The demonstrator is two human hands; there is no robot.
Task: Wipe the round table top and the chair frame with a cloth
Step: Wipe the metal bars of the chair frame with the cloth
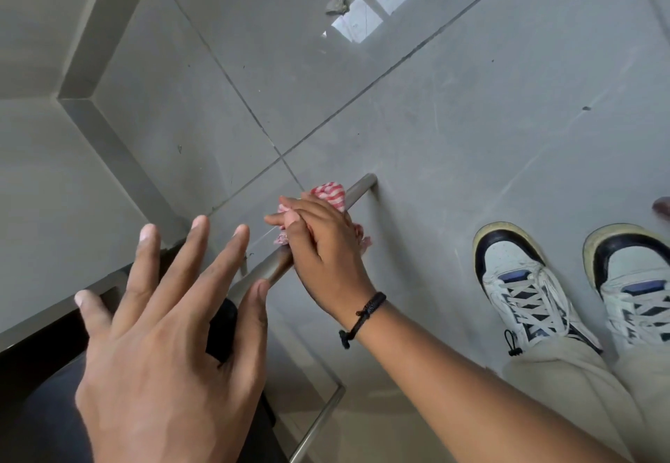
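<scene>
My right hand [321,245] is closed around a red-and-white checked cloth [330,194], wrapped on a metal tube of the chair frame [359,188] low near the floor. The tube runs diagonally from under my hand down to the tiled floor. My left hand [170,335] hovers in the foreground with fingers spread, holding nothing, above the chair's dark seat [32,390]. Another frame tube [319,422] runs along the bottom. The round table top is not in view.
Grey floor tiles with dark grout lines fill the view. A grey skirting and wall corner [83,99] stands at the left. A small crumpled scrap [337,4] lies on the floor far up. My two white-and-navy sneakers [525,281] stand at the right.
</scene>
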